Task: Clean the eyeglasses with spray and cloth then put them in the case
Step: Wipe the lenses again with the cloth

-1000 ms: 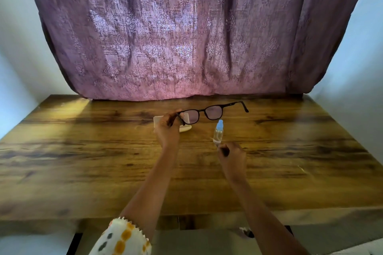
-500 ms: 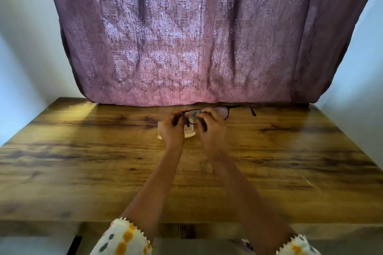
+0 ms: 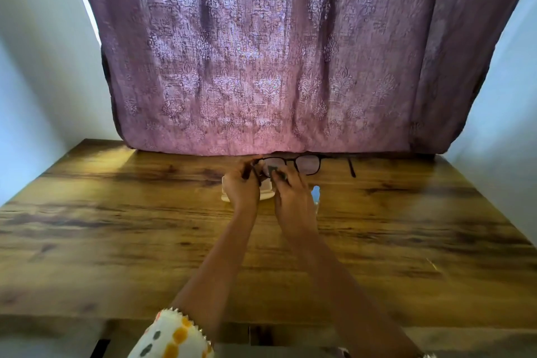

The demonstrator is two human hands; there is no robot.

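Observation:
Black-framed eyeglasses [image 3: 309,164] are held up over the far middle of the wooden table [image 3: 116,241]. My left hand [image 3: 241,186] grips the frame's left end. My right hand [image 3: 293,197] pinches a small dark cloth [image 3: 276,172] against the left lens. The right lens and right temple arm stick out free to the right. A small spray bottle [image 3: 315,195] with a pale blue cap stands on the table just right of my right hand. A cream-coloured case [image 3: 266,193] lies on the table under my hands, mostly hidden.
A purple patterned curtain [image 3: 261,67] hangs along the table's far edge, just behind the glasses. Pale walls close in on the left and right. The near table edge runs below my forearms.
My right hand set the spray bottle down on the table, then came up to the left lens with the cloth. The glasses stayed in my left hand and the view tilted upward.

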